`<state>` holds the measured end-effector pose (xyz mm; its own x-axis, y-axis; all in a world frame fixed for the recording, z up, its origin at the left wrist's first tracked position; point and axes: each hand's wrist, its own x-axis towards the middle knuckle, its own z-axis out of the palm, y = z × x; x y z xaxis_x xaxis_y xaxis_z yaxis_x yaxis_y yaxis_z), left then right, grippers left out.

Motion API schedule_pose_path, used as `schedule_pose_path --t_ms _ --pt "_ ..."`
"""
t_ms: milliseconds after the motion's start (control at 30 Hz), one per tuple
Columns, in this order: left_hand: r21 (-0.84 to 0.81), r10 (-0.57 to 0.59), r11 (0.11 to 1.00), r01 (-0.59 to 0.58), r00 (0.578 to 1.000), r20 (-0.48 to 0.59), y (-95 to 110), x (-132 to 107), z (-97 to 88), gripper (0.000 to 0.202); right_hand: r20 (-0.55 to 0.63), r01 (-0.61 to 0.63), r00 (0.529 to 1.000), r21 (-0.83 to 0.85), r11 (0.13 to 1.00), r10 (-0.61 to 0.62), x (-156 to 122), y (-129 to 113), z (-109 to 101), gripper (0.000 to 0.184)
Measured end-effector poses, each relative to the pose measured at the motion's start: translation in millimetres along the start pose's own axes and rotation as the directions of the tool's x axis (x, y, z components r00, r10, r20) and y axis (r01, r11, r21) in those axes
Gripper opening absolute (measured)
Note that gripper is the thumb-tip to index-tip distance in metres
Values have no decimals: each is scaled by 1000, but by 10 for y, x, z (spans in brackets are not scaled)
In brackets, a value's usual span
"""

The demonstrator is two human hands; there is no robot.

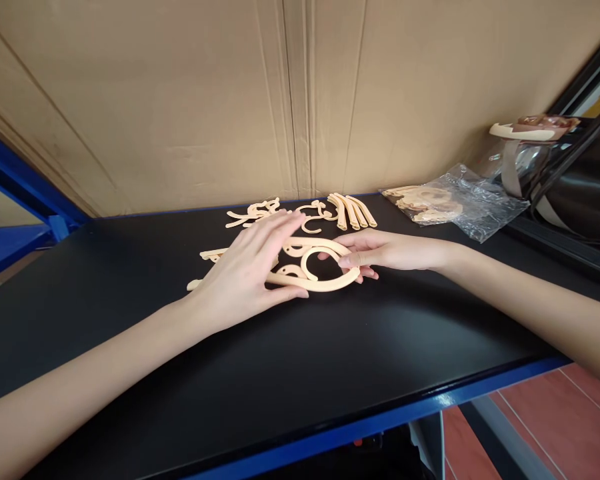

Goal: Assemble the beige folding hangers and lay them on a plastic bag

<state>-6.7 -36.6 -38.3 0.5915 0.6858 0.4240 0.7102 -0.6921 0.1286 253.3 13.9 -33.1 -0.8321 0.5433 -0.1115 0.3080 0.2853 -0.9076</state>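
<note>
The ring (325, 283) lies on the desk (330, 360) between both hands, left hand (243, 277) spread wide over its left end, right hand (380, 253) pinching its right rim.

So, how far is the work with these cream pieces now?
Partly done, it seems. A few curls already sit inside the cream ring. In hand: the left hand and right hand grip that ring over the black table. Still to do: loose curled pieces, a row of strips and more parts in the bag.
</note>
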Motion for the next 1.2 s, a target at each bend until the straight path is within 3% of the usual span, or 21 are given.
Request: schedule_pose_path --t_ms 233,467,667,1033,1200 --pt "93 125 985 -142 977 172 12 -17 -32 70 66 20 998 23 1000 -22 -13 -52 60 25" --pt "102 206 970 -221 968 142 -36 -28 5 65 61 30 998 29 999 -32 -12 -35 82 28" --pt "280 339 891 -356 934 110 -66 -26 29 67 70 14 997 76 997 -19 -9 -50 111 25" --pt "271 292 903 -333 939 183 -71 -19 -2 64 47 -9 999 207 978 0 -11 -92 136 12" --pt "471 415 766 -437 896 157 -86 -30 9 61 51 6 999 209 978 -17 -6 -59 149 7"
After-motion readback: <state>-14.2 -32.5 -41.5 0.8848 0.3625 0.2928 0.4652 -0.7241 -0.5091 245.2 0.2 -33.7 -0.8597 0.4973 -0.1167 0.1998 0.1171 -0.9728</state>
